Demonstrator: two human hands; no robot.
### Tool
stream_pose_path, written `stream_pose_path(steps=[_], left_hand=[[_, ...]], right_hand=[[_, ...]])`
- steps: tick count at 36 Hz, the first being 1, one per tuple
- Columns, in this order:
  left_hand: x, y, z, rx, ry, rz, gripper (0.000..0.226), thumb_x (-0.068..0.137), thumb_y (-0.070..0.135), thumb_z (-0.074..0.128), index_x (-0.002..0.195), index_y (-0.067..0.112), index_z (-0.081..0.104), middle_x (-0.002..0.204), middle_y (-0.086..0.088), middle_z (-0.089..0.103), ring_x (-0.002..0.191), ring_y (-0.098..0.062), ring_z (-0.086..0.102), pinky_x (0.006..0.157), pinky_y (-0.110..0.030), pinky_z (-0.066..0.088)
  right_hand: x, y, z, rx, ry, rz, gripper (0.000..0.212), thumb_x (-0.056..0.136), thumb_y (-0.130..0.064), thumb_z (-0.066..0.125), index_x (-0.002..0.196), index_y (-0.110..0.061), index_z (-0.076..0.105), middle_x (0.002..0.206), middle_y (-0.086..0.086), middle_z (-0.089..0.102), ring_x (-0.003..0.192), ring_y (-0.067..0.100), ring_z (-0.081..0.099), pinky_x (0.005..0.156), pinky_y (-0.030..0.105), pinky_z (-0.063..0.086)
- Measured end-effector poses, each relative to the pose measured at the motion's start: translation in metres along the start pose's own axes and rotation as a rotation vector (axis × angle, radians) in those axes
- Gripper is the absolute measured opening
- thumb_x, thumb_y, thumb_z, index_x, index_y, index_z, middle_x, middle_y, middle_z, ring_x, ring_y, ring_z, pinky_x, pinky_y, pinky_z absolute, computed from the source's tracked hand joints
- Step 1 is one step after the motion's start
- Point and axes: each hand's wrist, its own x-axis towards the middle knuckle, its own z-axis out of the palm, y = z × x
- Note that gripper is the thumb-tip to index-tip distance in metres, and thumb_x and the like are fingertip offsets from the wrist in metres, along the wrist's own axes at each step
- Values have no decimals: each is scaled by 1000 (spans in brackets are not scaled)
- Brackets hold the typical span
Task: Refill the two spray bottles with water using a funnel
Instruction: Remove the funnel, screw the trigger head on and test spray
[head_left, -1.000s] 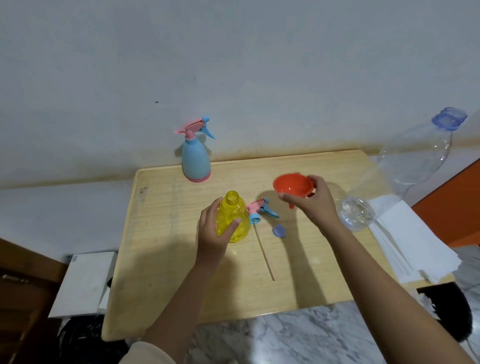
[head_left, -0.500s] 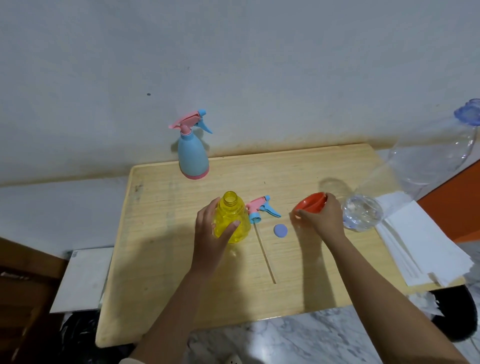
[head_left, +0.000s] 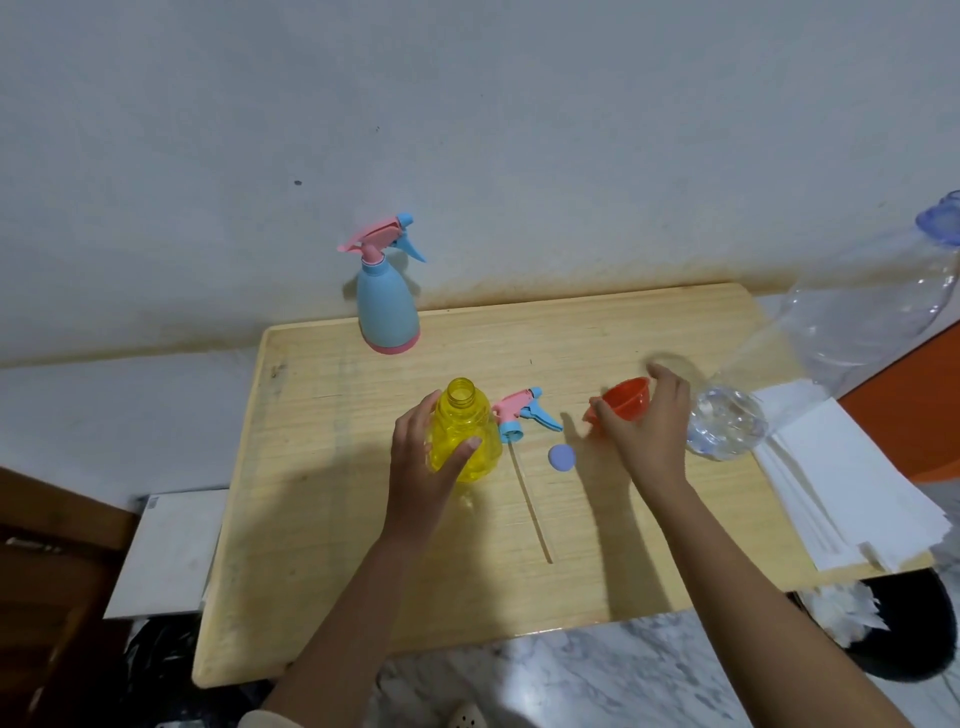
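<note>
A yellow spray bottle (head_left: 465, 431) stands open-necked in the middle of the wooden table (head_left: 322, 499), and my left hand (head_left: 423, 457) wraps its left side. Its pink-and-blue spray head (head_left: 522, 413) with a long tube lies just right of it. My right hand (head_left: 647, 428) rests over the red funnel (head_left: 626, 400), which lies tilted on the table; fingers look loosened around it. A blue spray bottle (head_left: 387, 306) with its head on stands at the back. A big clear water bottle (head_left: 810, 364) leans at the right, and its blue cap (head_left: 562, 458) lies on the table.
A stack of white paper (head_left: 852, 483) lies on the table's right edge. A white box (head_left: 166, 551) sits below the left side. The wall runs close behind the table. A marble floor shows in front.
My right hand brought the red funnel down from above the table and to the right, setting it beside the water bottle. My left hand stayed on the yellow bottle.
</note>
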Motion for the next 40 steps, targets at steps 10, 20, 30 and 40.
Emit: stream_pose_path(steps=[10,20,30,40], left_hand=[[2,-2,-1,-8,-13,9,56,72,58,60,124,50,39,125,10,46,120,-11,47,98,-48,46],[4,-7,-1,5,-5,16,57,71,57,62,124,50,40,118,24,44,117,-14,49,95,-49,47],[2,-8,0,-88,3,-12,54,70,52,65,120,53,44,120,24,45,117,-9,49,99,-47,45],[2,-10,1,-92,-19,-2,57,73,54,65,125,47,43,124,21,44,122,-4,46,101,-48,44]], right_hand=[[-19,-17,83,-119,-499,-1,21,86,-24,61,80,-7,51,82,12,52,80,23,48,67,27,30],[-12,-27,83,-49,-428,129,41,81,-23,65,51,-10,40,50,0,36,51,14,36,48,15,34],[14,-95,15,819,-248,289,15,82,-10,64,68,-9,69,73,12,56,72,18,53,74,26,48],[23,-167,-27,1110,-127,81,20,87,-2,59,68,-8,58,63,0,54,59,7,51,65,15,49]])
